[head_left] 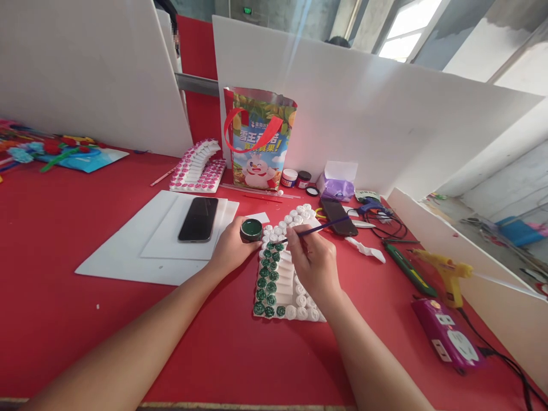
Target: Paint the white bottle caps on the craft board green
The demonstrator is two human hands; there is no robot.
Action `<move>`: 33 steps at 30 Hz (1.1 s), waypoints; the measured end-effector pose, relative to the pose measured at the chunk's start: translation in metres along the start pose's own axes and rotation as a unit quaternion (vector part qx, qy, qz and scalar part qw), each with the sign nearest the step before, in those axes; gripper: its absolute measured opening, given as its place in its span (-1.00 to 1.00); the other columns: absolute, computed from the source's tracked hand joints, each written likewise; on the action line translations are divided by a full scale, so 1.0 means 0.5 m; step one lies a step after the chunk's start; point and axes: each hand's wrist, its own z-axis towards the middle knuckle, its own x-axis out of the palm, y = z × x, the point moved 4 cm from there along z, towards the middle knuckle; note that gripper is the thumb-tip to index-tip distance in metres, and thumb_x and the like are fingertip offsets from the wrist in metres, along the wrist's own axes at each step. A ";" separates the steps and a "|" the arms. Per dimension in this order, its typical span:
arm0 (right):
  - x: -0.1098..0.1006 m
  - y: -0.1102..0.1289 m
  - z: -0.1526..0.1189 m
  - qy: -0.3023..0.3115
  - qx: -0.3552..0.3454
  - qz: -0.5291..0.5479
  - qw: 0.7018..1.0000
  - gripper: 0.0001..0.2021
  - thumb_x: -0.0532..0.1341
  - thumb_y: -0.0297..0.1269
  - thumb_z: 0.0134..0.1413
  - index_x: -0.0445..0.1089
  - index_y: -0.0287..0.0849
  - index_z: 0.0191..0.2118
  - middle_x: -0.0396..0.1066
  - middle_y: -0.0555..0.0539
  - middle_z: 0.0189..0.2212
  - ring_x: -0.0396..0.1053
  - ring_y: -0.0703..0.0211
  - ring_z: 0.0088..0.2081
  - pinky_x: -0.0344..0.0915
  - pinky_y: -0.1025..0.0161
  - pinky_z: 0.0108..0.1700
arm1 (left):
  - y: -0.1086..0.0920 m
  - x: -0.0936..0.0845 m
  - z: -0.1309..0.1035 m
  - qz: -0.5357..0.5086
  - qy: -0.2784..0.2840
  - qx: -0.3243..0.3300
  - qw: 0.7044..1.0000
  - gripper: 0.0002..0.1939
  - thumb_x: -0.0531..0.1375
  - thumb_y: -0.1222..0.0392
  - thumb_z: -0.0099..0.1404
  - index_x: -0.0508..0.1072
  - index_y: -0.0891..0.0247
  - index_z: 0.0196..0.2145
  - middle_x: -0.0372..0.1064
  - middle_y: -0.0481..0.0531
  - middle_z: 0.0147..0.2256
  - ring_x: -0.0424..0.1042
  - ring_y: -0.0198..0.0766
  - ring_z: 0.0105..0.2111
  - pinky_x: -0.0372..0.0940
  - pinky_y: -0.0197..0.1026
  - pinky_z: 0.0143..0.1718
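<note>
Red tabletop (222,354), phone (198,220) near left hand (232,249)

Two hands (233,244) (317,265), one brush (323,226), two rosette panels (274,278) (201,185), two phones (198,220) (339,217). Three jars (252,229) (289,178) (303,180), two near the worktop's (240,365) back edge, with one bag (261,157), one tissue pack (337,188). Toward the right edge: one yellow glue gun (447,269), one purple box (447,337).

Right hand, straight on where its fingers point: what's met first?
Probably the white rosettes just ahead of the right hand; its height above them is hard to judge.
</note>
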 end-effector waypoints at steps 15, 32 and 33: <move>-0.002 0.001 0.001 -0.009 -0.002 -0.006 1.000 -0.78 0.14 -0.23 0.38 0.39 -0.14 -0.33 0.37 0.04 -0.58 0.24 0.30 -0.60 0.18 0.35 -0.51 | 0.002 0.000 0.002 -0.001 -0.002 0.001 1.000 -0.50 0.40 0.18 0.03 0.40 0.14 -0.06 0.57 0.04 -0.09 0.53 -0.01 -0.05 0.39 -0.03 -0.01; 0.006 0.005 -0.003 0.018 -0.024 -0.013 0.999 -0.77 0.13 -0.21 0.41 0.41 -0.14 -0.30 0.35 0.05 -0.59 0.20 0.31 -0.63 0.14 0.35 -0.55 | 0.000 0.000 0.000 0.003 -0.002 -0.003 1.000 -0.52 0.41 0.20 0.03 0.40 0.13 -0.08 0.57 0.03 -0.10 0.53 -0.02 -0.06 0.38 -0.06 -0.04; 0.005 0.006 -0.002 0.014 -0.025 -0.011 1.000 -0.76 0.13 -0.21 0.41 0.41 -0.14 -0.30 0.36 0.05 -0.58 0.22 0.31 -0.63 0.15 0.35 -0.55 | -0.001 0.000 0.000 0.000 -0.002 -0.002 1.000 -0.53 0.40 0.20 0.03 0.40 0.13 -0.09 0.57 0.02 -0.11 0.53 -0.02 -0.07 0.38 -0.06 -0.03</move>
